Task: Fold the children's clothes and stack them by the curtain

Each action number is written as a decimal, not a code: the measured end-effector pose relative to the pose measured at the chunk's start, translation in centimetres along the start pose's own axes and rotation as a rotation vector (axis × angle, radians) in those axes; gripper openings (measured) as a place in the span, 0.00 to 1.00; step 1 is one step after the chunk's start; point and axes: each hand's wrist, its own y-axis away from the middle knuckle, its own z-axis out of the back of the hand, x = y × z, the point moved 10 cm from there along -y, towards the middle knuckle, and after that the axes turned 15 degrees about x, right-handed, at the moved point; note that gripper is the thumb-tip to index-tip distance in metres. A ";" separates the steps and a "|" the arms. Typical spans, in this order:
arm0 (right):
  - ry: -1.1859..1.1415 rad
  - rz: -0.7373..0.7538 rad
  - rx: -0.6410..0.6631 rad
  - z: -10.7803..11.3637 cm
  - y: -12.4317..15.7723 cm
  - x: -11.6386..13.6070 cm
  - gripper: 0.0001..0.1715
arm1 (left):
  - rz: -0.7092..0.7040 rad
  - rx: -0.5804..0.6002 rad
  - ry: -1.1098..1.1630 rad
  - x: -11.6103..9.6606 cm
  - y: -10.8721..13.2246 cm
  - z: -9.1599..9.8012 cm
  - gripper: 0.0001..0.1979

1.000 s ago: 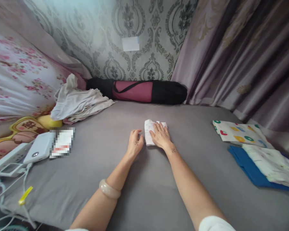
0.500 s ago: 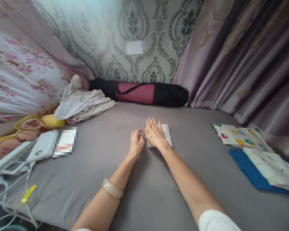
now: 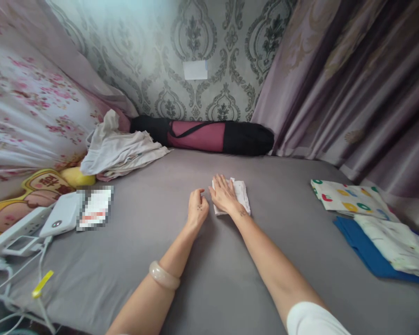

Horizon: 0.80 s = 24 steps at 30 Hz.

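A small folded white cloth [image 3: 242, 194] with faint markings lies in the middle of the grey bed sheet. Flat on its left part rests my right hand [image 3: 224, 195], palm down with the fingers stretched out, covering much of it. Just left of the cloth, apart from it, my left hand [image 3: 197, 207] is closed with its fingers curled under; nothing shows in it. A pale bangle [image 3: 164, 275] circles the left forearm.
Folded patterned cloth [image 3: 350, 199], blue fabric [image 3: 357, 246] and pale cloth [image 3: 390, 239] lie at right. A black-and-maroon long bag [image 3: 197, 136] lies along the wall. At left are a crumpled cloth [image 3: 120, 151], power bank [image 3: 61, 215], power strip [image 3: 19, 228] and cables.
The fingers of my right hand have drawn slightly down and closer together on the cloth. My left hand stays in nearly the same place.
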 end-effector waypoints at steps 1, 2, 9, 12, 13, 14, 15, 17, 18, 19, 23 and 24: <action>-0.002 0.000 -0.039 0.7 0.1 -0.1 0.36 | -0.002 0.002 -0.001 0.0 0.0 0.0 0.14; 0.000 0.000 -0.071 1.2 0.2 -0.1 0.35 | -0.004 0.002 -0.001 -0.1 0.0 0.0 0.14; 0.021 0.007 -0.024 -0.9 -0.4 0.4 0.35 | 0.012 -0.006 -0.021 -0.1 0.0 0.2 0.13; 0.018 -0.010 0.003 -2.0 -0.7 0.3 0.36 | 0.013 -0.018 -0.020 0.0 -0.1 0.2 0.13; 0.019 -0.010 0.002 -2.1 -0.7 0.3 0.36 | 0.012 -0.020 -0.021 0.0 -0.1 0.2 0.13; 0.020 -0.008 0.000 -2.1 -0.7 0.3 0.36 | 0.009 -0.022 -0.023 0.1 -0.1 0.2 0.13; 0.020 -0.007 0.000 -2.1 -0.7 0.3 0.36 | 0.005 -0.023 -0.025 0.1 -0.1 0.2 0.13; 0.019 -0.008 0.001 -2.1 -0.7 0.3 0.36 | -0.003 -0.028 -0.025 0.1 -0.1 0.2 0.13; 0.018 -0.011 0.003 -2.1 -0.7 0.3 0.36 | -0.005 -0.030 -0.024 0.1 -0.1 0.2 0.13; 0.015 -0.014 0.008 -2.1 -0.7 0.3 0.36 | -0.006 -0.031 -0.023 0.2 -0.1 0.2 0.13; -0.010 -0.017 -0.004 -0.9 -0.4 0.1 0.34 | -0.002 -0.017 -0.030 0.3 -0.1 0.0 0.13; -0.015 -0.023 -0.031 -0.2 -0.1 -0.1 0.34 | 0.004 -0.010 -0.035 0.4 -0.1 0.0 0.13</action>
